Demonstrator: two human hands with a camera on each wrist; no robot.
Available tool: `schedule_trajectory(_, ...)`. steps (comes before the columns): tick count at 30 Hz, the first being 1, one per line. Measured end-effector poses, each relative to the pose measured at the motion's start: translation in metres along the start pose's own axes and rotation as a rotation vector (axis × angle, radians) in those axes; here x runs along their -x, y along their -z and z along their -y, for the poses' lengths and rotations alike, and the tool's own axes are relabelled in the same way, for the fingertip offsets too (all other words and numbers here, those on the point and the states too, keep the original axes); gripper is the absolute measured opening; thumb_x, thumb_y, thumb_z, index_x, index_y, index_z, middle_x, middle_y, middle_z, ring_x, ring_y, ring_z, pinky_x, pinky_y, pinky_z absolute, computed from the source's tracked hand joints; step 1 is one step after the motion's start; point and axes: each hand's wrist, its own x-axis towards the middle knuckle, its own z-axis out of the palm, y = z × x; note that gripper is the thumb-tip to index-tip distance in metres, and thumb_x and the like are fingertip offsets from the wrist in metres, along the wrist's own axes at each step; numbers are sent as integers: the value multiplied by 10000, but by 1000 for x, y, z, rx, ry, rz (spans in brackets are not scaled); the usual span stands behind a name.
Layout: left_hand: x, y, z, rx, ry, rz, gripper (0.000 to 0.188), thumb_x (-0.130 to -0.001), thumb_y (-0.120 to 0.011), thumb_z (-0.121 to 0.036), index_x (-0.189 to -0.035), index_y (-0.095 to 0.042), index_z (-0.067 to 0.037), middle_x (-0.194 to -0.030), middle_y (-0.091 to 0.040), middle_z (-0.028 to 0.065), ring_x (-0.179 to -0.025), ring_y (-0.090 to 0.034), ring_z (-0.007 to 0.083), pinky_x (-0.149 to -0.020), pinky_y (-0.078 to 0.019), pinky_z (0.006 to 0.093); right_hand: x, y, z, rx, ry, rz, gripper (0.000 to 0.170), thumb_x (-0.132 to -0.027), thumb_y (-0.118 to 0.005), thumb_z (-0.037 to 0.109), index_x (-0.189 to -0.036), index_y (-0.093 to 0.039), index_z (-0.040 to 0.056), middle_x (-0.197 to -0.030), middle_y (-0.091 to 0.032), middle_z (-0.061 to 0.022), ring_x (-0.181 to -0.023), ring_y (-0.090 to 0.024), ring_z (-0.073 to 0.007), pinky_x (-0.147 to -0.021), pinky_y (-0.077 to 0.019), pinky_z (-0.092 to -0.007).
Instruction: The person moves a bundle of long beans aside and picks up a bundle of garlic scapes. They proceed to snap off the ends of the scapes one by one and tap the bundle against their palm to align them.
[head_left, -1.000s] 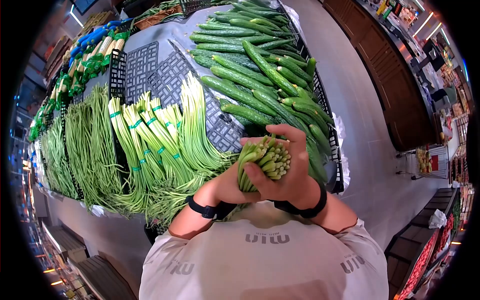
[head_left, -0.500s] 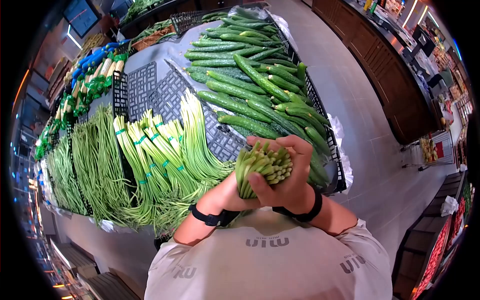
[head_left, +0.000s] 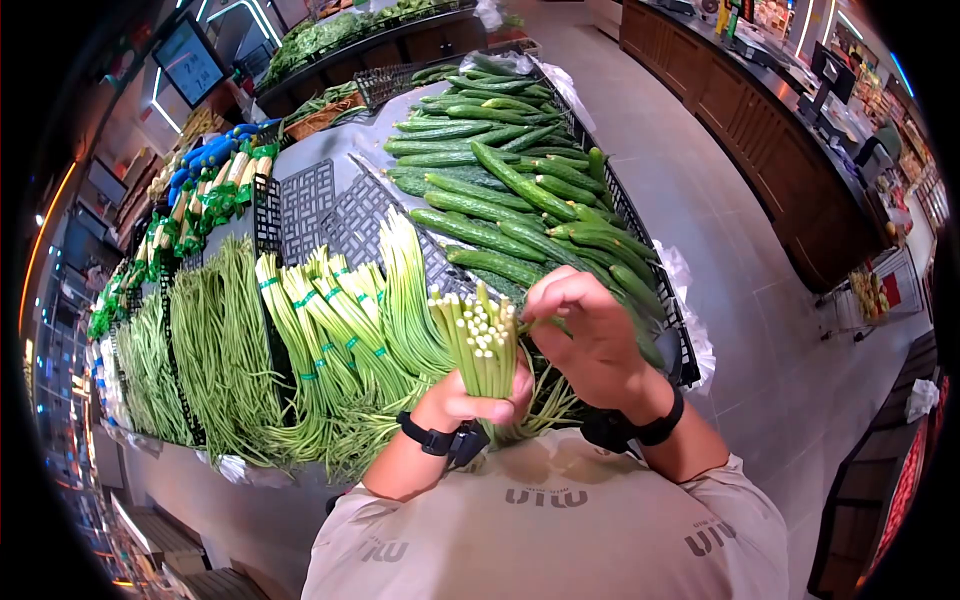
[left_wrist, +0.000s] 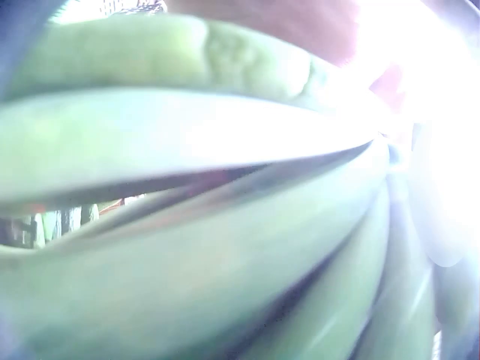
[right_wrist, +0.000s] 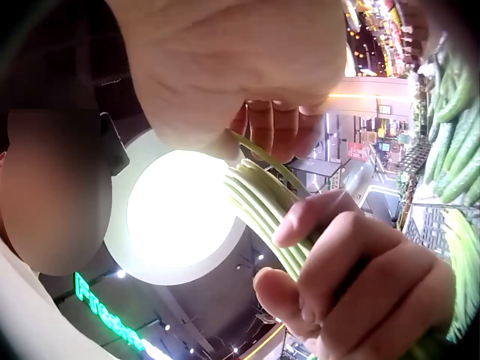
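My left hand (head_left: 488,402) grips a bunch of garlic scapes (head_left: 480,352) upright, its pale cut ends facing up. Beside the top of the bunch, my right hand (head_left: 597,345) has its thumb and fingers together. The right wrist view shows those fingertips pinching one scape (right_wrist: 264,154) that bends away from the others. Below it in that view, the left hand (right_wrist: 371,281) wraps round the bundled stalks. Very close and washed out, green stalks (left_wrist: 187,247) fill the left wrist view. Banded garlic scapes (head_left: 335,310) lie on the display just left of my hands.
Cucumbers (head_left: 500,215) are heaped at the right of the display, along a black crate edge (head_left: 628,190). Long green beans (head_left: 225,340) lie further left, beyond a black divider (head_left: 267,215). A wooden counter (head_left: 745,140) stands across the aisle, with a shopping cart (head_left: 890,285) near its end.
My right hand has let go of the bunch's side and moved right, now pinching a single scape. The left hand has turned the bunch more upright. The head view has shifted, showing more of the background.
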Motion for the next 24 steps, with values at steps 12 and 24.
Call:
schedule_trajectory(12,9,-9,-4,26,16,35,421,-826,-702,-91,-1148,-430,-77,-734,-452,22,-539,-451,136,-449,-376,260,-24,1,30,372,-372,144,286,-906,-660,0,-1190,-677,-18,-900,-760,-120,-744,-691,-94,-694,-552,-241)
schedule_trajectory(24,17,3,-16,-123,60,73,347,-797,-717,-120,-1056,-513,-13,-669,-522,59,-543,-511,171,-472,-401,287,-42,-5,23,319,-429,433,284,-955,-609,30,-1234,-654,1,-922,-753,-81,-793,-687,-94,-713,-547,-260)
